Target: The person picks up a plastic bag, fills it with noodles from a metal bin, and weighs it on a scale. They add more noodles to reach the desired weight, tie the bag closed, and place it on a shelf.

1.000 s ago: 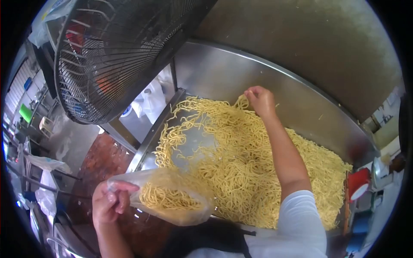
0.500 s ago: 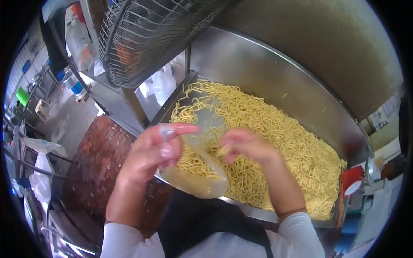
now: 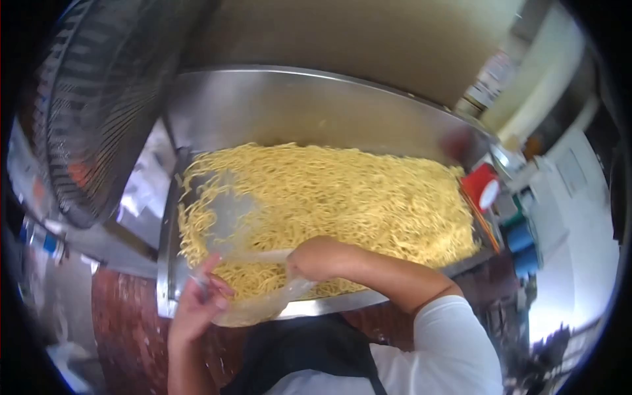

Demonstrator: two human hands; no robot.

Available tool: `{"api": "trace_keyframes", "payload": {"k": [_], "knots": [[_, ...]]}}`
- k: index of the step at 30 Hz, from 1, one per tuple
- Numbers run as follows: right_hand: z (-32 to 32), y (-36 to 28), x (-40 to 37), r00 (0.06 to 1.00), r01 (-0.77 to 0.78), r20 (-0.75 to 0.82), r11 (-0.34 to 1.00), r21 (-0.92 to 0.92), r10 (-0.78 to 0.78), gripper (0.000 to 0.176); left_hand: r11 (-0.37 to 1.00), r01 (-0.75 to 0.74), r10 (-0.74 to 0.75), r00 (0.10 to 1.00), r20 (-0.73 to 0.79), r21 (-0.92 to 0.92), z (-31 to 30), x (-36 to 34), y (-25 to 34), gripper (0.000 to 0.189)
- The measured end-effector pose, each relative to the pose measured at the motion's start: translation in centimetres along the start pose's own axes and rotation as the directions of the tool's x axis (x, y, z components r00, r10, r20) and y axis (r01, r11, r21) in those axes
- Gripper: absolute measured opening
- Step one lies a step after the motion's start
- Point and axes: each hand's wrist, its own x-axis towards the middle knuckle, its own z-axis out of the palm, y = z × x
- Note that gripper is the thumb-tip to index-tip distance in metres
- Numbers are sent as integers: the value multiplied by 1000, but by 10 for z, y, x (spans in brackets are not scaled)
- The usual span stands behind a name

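Yellow noodles (image 3: 342,197) lie spread over a metal tray with raised sides (image 3: 289,99). At the tray's near left edge hangs a clear plastic bag (image 3: 253,311) with noodles in its lower part. My right hand (image 3: 319,258) is closed on the bag's right side, near its upper rim. On the bag's left side is my left hand (image 3: 201,296), its fingers apart and its thumb against the plastic. A whitish wrap shows on a finger of my left hand.
A large wire-caged fan (image 3: 99,112) stands at the left, close to the tray. Right of the tray is a red scale (image 3: 482,186) with a white dial. Reddish floor tiles (image 3: 125,322) show at the lower left.
The view has turned to the right. My right hand has gone from open above the noodles to closed on the bag's rim. My left hand has moved down to the bag's left side.
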Motion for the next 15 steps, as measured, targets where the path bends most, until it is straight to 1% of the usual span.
{"api": "trace_keyframes", "payload": {"k": [1, 2, 3, 4, 5, 6, 7, 8, 9, 10, 11, 12, 13, 15], "knots": [[-3, -2, -13, 996, 81, -47, 992, 92, -77, 21, 981, -40, 27, 997, 69, 188, 7, 8, -11, 80], [-6, -4, -24, 983, 170, -103, 971, 170, -154, 21, 890, -182, 79, 965, 251, 418, 20, 15, -22, 73], [-8, -8, -34, 987, 136, -107, 974, 179, -118, 21, 729, -352, 92, 900, 426, 587, 40, 20, -26, 66], [-10, -13, -43, 969, 223, -169, 936, 272, -182, 21, 731, -374, 99, 886, 453, 571, 61, 23, -29, 66], [-10, -16, -50, 940, 314, -242, 882, 352, -238, 21, 730, -296, 17, 909, 417, 616, 82, 24, -31, 57], [-5, -20, -54, 945, 292, -254, 886, 361, -208, 21, 718, -218, -67, 923, 378, 661, 95, 25, -36, 49], [2, -26, -57, 901, 344, -402, 834, 431, -164, 22, 716, -242, -66, 910, 409, 655, 98, 25, -48, 49], [13, -21, -72, 833, 390, -549, 780, 489, -73, 24, 872, -57, -71, 968, 242, 486, 105, 30, -65, 45], [21, -18, -78, 828, 377, -558, 782, 495, -46, 24, 960, 126, -141, 989, 40, 250, 101, 32, -78, 41], [31, -13, -83, 689, 435, -715, 722, 538, 117, 24, 971, 36, -24, 998, -52, 236, 93, 34, -88, 37], [39, -5, -90, 509, 508, -811, 660, 554, 288, 24, 971, -56, 91, 985, -146, 232, 82, 40, -93, 33], [48, 8, -100, 483, 518, -804, 627, 581, 346, 26, 992, -82, 97, 980, -173, 93, 74, 48, -90, 40], [57, 22, -115, 466, 517, -805, 625, 585, 367, 26, 993, -107, 95, 975, -199, -47, 70, 52, -81, 47], [79, 52, -149, 522, 410, -703, 581, 703, 483, 27, 984, -110, 71, 965, -254, -139, 77, 49, -46, 51]]}}
